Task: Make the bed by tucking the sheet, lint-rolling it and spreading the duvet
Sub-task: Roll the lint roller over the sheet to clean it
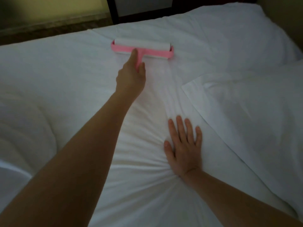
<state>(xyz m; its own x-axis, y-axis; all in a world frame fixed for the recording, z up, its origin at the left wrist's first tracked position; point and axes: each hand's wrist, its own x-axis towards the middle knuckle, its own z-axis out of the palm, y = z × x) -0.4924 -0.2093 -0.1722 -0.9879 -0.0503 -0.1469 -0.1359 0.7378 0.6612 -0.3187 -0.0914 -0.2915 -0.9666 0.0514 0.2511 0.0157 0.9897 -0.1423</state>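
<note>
The pink lint roller (142,49) is gripped by its handle in the left hand (131,76), its white roll lying on the sheet (65,66) near the bed's far edge. The right hand (184,146) is pressed flat, fingers spread, on the wrinkled sheet beside a folded white duvet (246,112)

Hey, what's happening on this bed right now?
A person is lint-rolling the white sheet. The left hand grips the handle of a pink lint roller, arm stretched out so the roll sits on the sheet near the bed's far edge. The right hand is pressed flat, fingers spread, on the sheet closer in, which wrinkles around it. A folded white duvet lies to the right, not yet spread.
</note>
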